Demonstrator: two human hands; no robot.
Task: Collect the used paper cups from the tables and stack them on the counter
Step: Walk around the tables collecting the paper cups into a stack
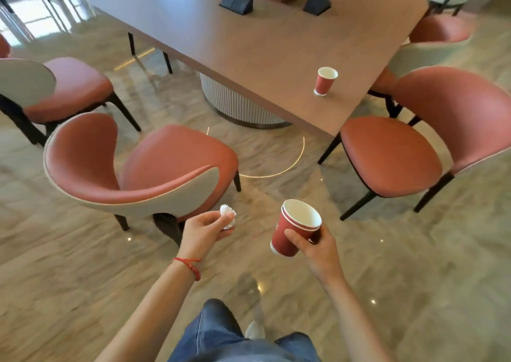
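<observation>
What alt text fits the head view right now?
Right hand holds nested red paper cups; left hand holds a crumpled white tissue. One red cup stands upright near the brown table's corner, between pink chairs.

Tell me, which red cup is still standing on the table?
The single red cup near the table's front corner. It stands upright alone, untouched. The other red cups are nested together, tilted, held in the right hand.
</observation>
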